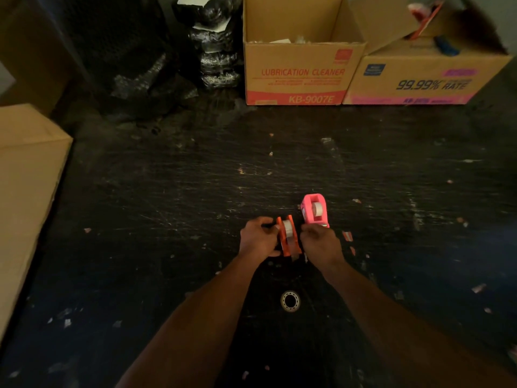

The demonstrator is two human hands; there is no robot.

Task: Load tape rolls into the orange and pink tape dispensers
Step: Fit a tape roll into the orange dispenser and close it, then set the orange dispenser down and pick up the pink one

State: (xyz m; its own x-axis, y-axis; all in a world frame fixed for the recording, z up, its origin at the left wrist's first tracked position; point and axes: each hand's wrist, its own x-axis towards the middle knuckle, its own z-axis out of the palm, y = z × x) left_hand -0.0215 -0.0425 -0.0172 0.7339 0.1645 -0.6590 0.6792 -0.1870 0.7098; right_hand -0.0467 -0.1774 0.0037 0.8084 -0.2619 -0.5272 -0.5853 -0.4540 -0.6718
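Note:
The orange tape dispenser [288, 242] stands on the dark floor between my two hands, with a pale tape roll [288, 229] seated in it. My left hand [258, 238] grips its left side, thumb and fingers pinched near the roll's hub. My right hand [321, 242] holds its right side, fingers curled. Just beyond, the pink tape dispenser [314, 210] stands upright on the floor with a white tape roll [317, 209] inside it, untouched.
A small ring-shaped bearing [290, 301] lies on the floor near me. Two open cardboard boxes [302, 71] [419, 79] stand at the back, a large box [25, 191] at the left, and black wrapped bundles [215, 46] behind. Paper scraps litter the scratched floor.

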